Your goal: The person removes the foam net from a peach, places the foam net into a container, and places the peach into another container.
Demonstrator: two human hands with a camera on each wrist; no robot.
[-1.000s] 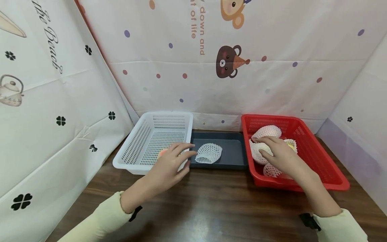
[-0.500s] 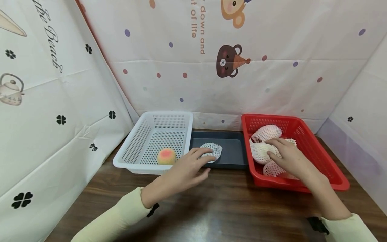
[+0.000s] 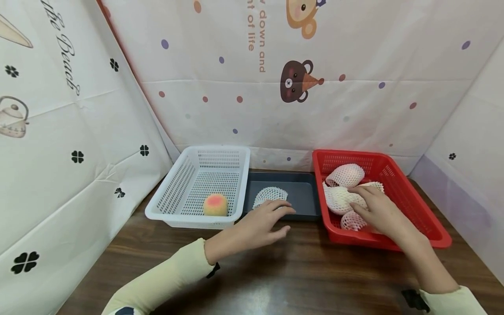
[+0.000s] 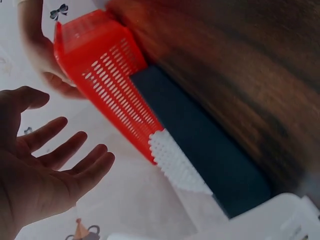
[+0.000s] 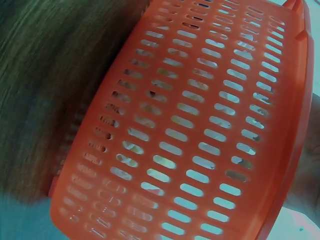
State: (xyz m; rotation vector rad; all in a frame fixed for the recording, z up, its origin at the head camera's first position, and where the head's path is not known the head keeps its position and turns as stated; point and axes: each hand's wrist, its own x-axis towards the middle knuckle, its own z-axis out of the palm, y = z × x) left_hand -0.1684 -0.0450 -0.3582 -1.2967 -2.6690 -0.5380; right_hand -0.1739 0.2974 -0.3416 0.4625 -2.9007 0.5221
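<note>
My left hand is over the front edge of the dark tray, fingers apart and holding nothing. Behind it, a crumpled white foam net lies in the tray. In the left wrist view the left palm shows bare. My right hand reaches into the red basket, its thumb and index finger apart at a white net-wrapped fruit. Several more wrapped pieces lie around, including a pinkish net-covered one. A peach sits unwrapped in the white basket.
The two baskets flank the tray on a dark wooden table. A printed white cloth hangs behind and at the sides. The red basket's slotted wall fills much of the right wrist view.
My left hand has moved right from the white basket, past the foam net, uncovering the peach. My right hand has shifted slightly right over the wrapped fruit, which stays put.
</note>
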